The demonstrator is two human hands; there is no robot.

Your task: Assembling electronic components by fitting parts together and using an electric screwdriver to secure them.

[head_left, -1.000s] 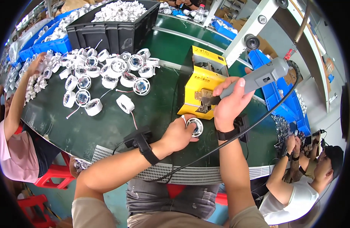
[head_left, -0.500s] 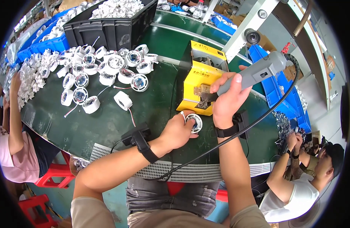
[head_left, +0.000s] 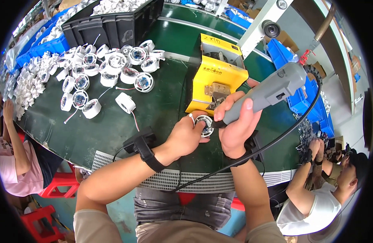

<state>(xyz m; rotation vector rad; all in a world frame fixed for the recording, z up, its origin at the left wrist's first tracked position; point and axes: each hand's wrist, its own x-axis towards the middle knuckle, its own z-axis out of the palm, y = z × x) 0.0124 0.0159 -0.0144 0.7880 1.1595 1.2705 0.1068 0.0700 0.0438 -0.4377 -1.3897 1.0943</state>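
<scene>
My left hand (head_left: 182,137) is closed around a round white housing (head_left: 209,132) with a circuit board inside, pressed near the front of a yellow screw feeder (head_left: 223,79). In my right hand (head_left: 235,135) is a grey electric screwdriver (head_left: 275,89), tilted with its dark nose down at the right rim of the housing. The bit's tip is hidden, so contact with a screw cannot be told. A black cord (head_left: 293,124) runs from the screwdriver's top end. Both wrists carry black straps with dark boxes.
Several white housings with wires (head_left: 109,71) lie on the green table (head_left: 113,125) at left, by a pile of white parts (head_left: 30,83). A black crate (head_left: 113,28) and blue bins (head_left: 316,115) stand beyond. People sit at both sides, one in a white shirt (head_left: 316,210).
My right hand has brought the screwdriver from the feeder's front down and toward me, to the housing. My left hand keeps holding the housing. The view has shifted slightly.
</scene>
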